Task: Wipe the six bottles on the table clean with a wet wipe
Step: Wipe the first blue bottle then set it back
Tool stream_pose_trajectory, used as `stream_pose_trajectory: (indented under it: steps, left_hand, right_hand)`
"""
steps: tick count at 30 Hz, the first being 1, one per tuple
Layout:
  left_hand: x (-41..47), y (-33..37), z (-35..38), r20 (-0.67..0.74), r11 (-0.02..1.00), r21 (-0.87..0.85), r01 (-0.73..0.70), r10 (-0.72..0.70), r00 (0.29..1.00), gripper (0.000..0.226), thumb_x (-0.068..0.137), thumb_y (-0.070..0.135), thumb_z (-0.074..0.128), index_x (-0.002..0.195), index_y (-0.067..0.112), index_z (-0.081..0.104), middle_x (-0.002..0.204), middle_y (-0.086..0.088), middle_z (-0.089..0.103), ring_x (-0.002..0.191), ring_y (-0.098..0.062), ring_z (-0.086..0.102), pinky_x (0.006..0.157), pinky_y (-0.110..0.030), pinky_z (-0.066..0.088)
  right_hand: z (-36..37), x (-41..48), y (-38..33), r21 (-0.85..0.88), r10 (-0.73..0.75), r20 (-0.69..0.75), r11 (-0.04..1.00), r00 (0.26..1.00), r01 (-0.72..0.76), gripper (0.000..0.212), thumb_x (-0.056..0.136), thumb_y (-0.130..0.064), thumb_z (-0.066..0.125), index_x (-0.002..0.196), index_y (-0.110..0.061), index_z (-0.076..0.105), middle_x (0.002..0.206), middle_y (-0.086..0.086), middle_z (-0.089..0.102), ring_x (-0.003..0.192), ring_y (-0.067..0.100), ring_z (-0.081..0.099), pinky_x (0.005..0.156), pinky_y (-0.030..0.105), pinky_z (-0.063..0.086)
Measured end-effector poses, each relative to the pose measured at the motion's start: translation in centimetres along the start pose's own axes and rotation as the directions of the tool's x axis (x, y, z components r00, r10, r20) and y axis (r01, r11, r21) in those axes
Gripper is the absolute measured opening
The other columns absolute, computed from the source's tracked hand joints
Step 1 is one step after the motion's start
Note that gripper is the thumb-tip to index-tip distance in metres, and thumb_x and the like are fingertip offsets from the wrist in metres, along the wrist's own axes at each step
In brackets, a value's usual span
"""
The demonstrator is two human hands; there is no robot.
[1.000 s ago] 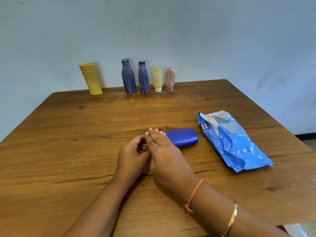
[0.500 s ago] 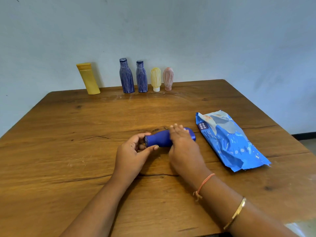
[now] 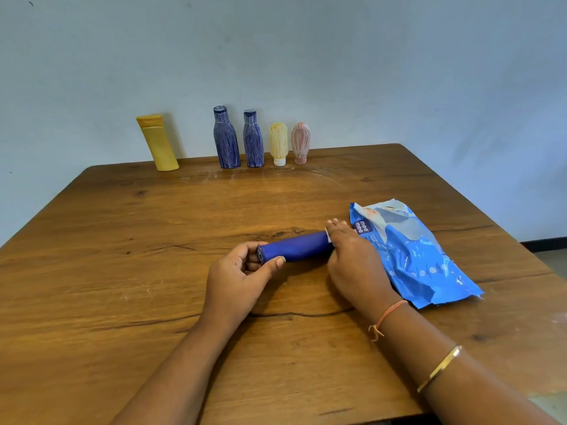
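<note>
Six bottles: one blue bottle [image 3: 302,247] is between the hands near the middle of the counter [image 3: 122,271]; the other five stand in a row along the far edge, well apart from it.
Blue bottle: it lies on its side, running left to right, with a small round ring showing on its left end; I cannot tell whether it rests on the wood or is held just above it.
Left hand [image 3: 236,280]: the fingers [image 3: 245,250] curl round the bottle's left end, with the thumb on the near side and the rest behind, gripping it.
Right hand [image 3: 356,262]: the fingers are bent down over the bottle's right end, hiding it and closing on the wipe against it.
Wet wipe [image 3: 327,236]: only a small white sliver shows, at the edge of the right fingers where they meet the bottle.
Wipe packet [image 3: 411,256]: blue and crinkled, it lies flat just right of the right hand, its torn top end toward the wall.
Back row, left to right: a yellow bottle [image 3: 158,142] leaning left; two dark-blue streaked bottles [image 3: 226,139] close together; a pale yellow bottle [image 3: 278,142] standing on its white cap; a pink bottle [image 3: 300,141] just beside it.
Right wrist: an orange thread [image 3: 387,314], and a gold bangle [image 3: 438,368] further up the forearm.
Wall [image 3: 337,56]: plain pale blue-grey, directly behind the row.
</note>
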State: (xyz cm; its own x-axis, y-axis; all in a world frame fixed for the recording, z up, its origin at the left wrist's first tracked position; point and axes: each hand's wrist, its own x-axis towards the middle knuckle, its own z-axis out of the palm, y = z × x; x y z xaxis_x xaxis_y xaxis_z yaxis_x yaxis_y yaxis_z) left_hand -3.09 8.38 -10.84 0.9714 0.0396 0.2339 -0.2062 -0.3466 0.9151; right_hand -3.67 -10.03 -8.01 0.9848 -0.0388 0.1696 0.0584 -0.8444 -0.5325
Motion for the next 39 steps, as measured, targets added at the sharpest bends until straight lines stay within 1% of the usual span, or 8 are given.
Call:
stream_pose_trajectory:
  steps: [5, 8, 13, 18, 22, 29, 33, 39]
  left_hand:
    - [-0.1, 0.3, 0.1, -0.018, 0.997, -0.066, 0.044, -0.046, 0.999, 0.018, 0.075, 0.017, 0.075, 0.089, 0.023, 0.066, 0.062, 0.009, 0.066, 0.060, -0.005, 0.061, 0.063, -0.022, 0.052]
    - [-0.1, 0.2, 0.0, -0.001, 0.995, -0.096, 0.033, -0.033, 0.999, 0.007, 0.079, 0.015, 0.071, 0.080, 0.017, 0.065, 0.055, 0.009, 0.063, 0.057, -0.009, 0.059, 0.062, -0.031, 0.051]
    - [-0.3, 0.8, 0.1, -0.035, 0.992, -0.123, -0.004, 0.000, 0.999, 0.019, 0.081, 0.017, 0.067, 0.072, 0.003, 0.059, 0.050, 0.006, 0.061, 0.048, -0.005, 0.055, 0.053, -0.021, 0.046]
    - [-0.4, 1.1, 0.0, -0.046, 0.986, -0.166, 0.015, -0.023, 0.999, 0.032, 0.074, 0.034, 0.067, 0.079, 0.002, 0.062, 0.063, -0.016, 0.067, 0.053, -0.017, 0.062, 0.058, -0.034, 0.053]
    - [-0.3, 1.2, 0.0, -0.067, 0.979, -0.201, 0.021, -0.036, 0.997, 0.021, 0.077, 0.030, 0.067, 0.074, 0.010, 0.062, 0.062, -0.012, 0.068, 0.053, -0.018, 0.063, 0.052, -0.026, 0.054]
    - [-0.4, 2.1, 0.1, -0.123, 0.944, -0.330, 0.017, -0.061, 0.990, 0.027, 0.068, 0.038, 0.065, 0.071, 0.013, 0.056, 0.062, -0.001, 0.058, 0.051, -0.009, 0.055, 0.050, -0.021, 0.051]
    - [-0.4, 2.7, 0.2, -0.125, 0.960, -0.265, -0.092, 0.060, 0.990, 0.032, 0.062, 0.038, 0.073, 0.083, 0.017, 0.059, 0.066, 0.012, 0.061, 0.060, -0.004, 0.055, 0.058, -0.020, 0.048]
    - [0.2, 3.6, 0.7, -0.114, 0.949, -0.263, -0.176, 0.151, 0.982, 0.034, 0.060, 0.043, 0.079, 0.089, 0.039, 0.060, 0.092, 0.005, 0.068, 0.089, -0.015, 0.065, 0.081, -0.029, 0.052]
  right_hand:
    - [0.6, -1.3, -3.2, -0.042, -0.224, 0.048, 0.973, 0.973, 0.226, 0.057, 0.091, -0.006, 0.037, 0.146, -0.011, 0.022, 0.154, 0.004, 0.020, 0.143, 0.012, 0.011, 0.112, 0.020, -0.001]
    - [0.8, -2.0, -5.2, -0.023, -0.357, 0.133, 0.932, 0.925, 0.363, 0.056, 0.094, -0.010, 0.036, 0.147, -0.013, 0.018, 0.156, 0.001, 0.016, 0.143, 0.010, 0.005, 0.112, 0.022, -0.006]
    - [0.4, -1.4, -5.4, 0.005, -0.411, 0.135, 0.910, 0.902, 0.414, 0.056, 0.093, -0.009, 0.038, 0.146, -0.014, 0.023, 0.154, 0.000, 0.021, 0.143, 0.008, 0.008, 0.108, 0.015, -0.009]
    - [0.0, -1.0, -3.3, -0.046, -0.317, 0.060, 0.946, 0.946, 0.320, 0.058, 0.091, -0.004, 0.038, 0.146, -0.016, 0.023, 0.154, -0.001, 0.022, 0.142, 0.008, 0.012, 0.109, 0.016, -0.004]
    - [-0.9, 0.0, -1.3, -0.012, -0.196, 0.008, 0.980, 0.981, 0.196, 0.052, 0.092, -0.004, 0.039, 0.142, -0.014, 0.033, 0.149, 0.001, 0.034, 0.139, 0.010, 0.024, 0.113, 0.021, 0.007]
    - [-0.9, -0.1, -1.9, 0.032, -0.207, -0.029, 0.978, 0.978, 0.208, 0.048, 0.092, -0.006, 0.041, 0.139, -0.013, 0.040, 0.143, 0.002, 0.044, 0.133, 0.013, 0.035, 0.107, 0.018, 0.021]
    - [-0.2, 0.0, -2.4, 0.103, -0.215, -0.083, 0.969, 0.973, 0.223, 0.046, 0.087, 0.001, 0.043, 0.132, -0.008, 0.049, 0.135, 0.006, 0.052, 0.128, 0.017, 0.044, 0.104, 0.018, 0.025]
    - [0.2, -0.8, -2.9, 0.350, -0.141, -0.145, 0.919, 0.979, 0.184, 0.044, 0.084, 0.007, 0.044, 0.122, -0.008, 0.059, 0.125, 0.004, 0.060, 0.119, 0.014, 0.053, 0.104, 0.020, 0.036]
